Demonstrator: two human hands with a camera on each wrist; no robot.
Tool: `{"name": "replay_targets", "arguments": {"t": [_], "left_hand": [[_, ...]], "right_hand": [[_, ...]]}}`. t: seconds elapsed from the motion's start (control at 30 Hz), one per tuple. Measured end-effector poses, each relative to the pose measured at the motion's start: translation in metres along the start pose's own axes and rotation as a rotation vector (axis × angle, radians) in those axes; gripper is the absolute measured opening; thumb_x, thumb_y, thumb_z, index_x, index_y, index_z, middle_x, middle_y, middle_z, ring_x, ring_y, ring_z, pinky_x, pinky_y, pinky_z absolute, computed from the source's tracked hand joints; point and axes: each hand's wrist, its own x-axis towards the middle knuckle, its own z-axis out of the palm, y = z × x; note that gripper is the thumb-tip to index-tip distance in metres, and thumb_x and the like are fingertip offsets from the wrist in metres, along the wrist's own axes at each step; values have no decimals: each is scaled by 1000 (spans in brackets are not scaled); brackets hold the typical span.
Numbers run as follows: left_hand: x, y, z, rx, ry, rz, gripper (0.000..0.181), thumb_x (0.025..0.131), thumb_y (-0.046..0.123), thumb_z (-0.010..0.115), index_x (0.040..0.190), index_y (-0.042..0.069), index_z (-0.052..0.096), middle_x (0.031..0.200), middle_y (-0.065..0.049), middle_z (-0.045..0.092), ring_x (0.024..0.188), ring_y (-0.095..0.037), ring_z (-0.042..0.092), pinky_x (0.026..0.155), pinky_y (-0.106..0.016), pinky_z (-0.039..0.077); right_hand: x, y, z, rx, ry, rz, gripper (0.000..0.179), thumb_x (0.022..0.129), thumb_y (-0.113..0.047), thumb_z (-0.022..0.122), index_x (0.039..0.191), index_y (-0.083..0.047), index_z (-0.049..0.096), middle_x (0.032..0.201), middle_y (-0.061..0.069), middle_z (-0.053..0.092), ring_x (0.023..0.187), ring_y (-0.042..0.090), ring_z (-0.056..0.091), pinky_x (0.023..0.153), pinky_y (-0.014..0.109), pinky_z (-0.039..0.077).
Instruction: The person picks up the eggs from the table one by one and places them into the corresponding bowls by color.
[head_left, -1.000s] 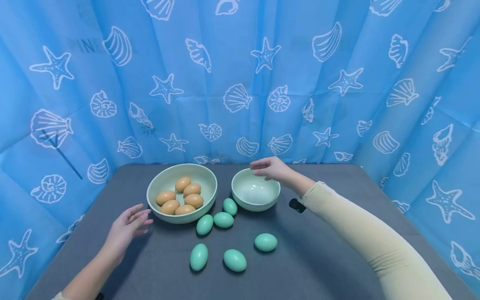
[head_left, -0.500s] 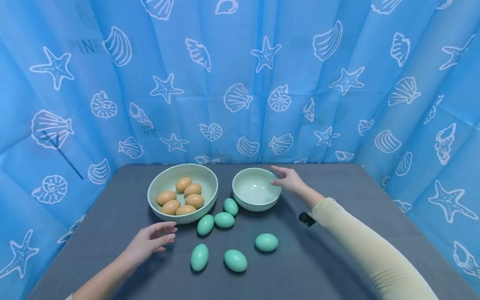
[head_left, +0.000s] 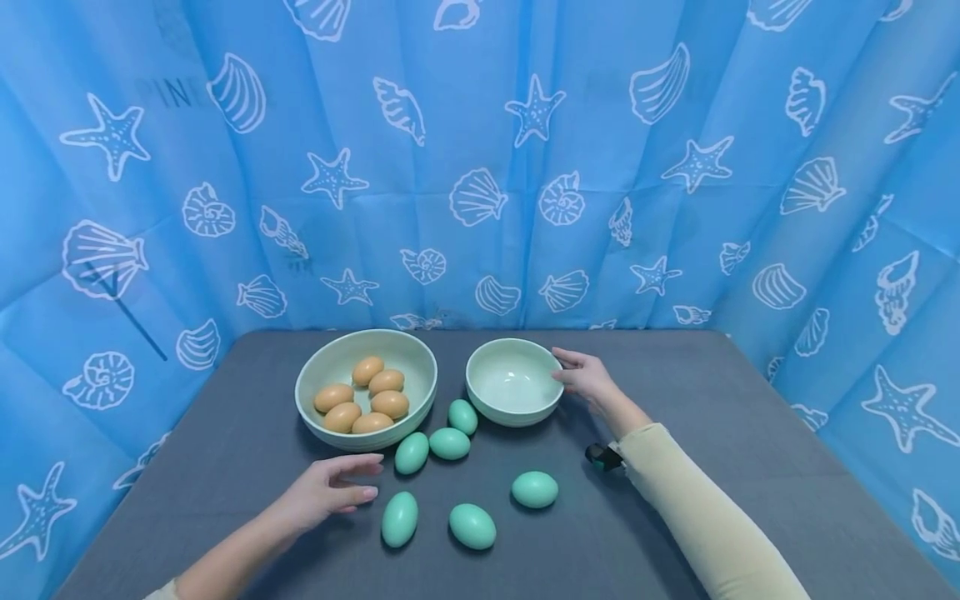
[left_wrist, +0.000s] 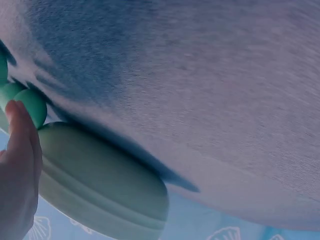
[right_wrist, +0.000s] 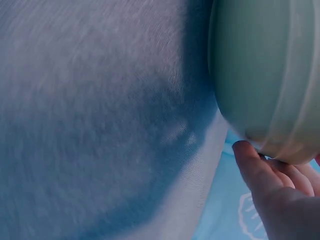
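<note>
Flanking the smaller bowl (head_left: 513, 387), your right hand (head_left: 590, 381) has its thumb and fingers parted; the bowl lies directly left of the fingertips, though contact is hard to confirm. Your left hand (head_left: 321, 493) is likewise spread, one green egg (head_left: 400, 519) just right of its thumb, the larger bowl (head_left: 411, 367) with orange eggs (head_left: 342, 417) beyond its fingers.

The small bowl (head_left: 513, 382) looks glossy, green eggs (head_left: 472, 526) smooth, grey tablecloth (head_left: 697, 392) matt.
</note>
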Motion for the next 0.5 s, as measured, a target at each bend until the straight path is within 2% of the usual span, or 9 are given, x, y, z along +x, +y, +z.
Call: {"name": "replay_targets", "arguments": {"t": [0.17, 0.4, 0.5], "left_hand": [[3, 0, 6, -2, -45, 1, 56, 97, 16, 66, 142, -11, 47, 137, -30, 57, 118, -33, 62, 86, -44, 57], [9, 0, 12, 0, -69, -4, 58, 95, 17, 69, 142, -10, 48, 136, -31, 57, 117, -33, 62, 85, -44, 57], [10, 0, 15, 7, -77, -26, 59, 94, 17, 71, 142, -10, 49, 136, -29, 58, 117, -32, 62, 84, -43, 57]], "right_hand": [[2, 5, 0, 135, 12, 29, 55, 103, 0, 49, 155, -2, 34, 161, 20, 32, 148, 32, 33, 112, 48, 42], [1, 8, -1, 212, -18, 28, 57, 103, 0, 49, 156, -1, 29, 161, 22, 28, 146, 36, 36, 113, 50, 40], [1, 8, -1, 234, -21, 36, 57, 103, 0, 49, 156, -1, 29, 161, 21, 29, 146, 36, 36, 115, 52, 38]]}}
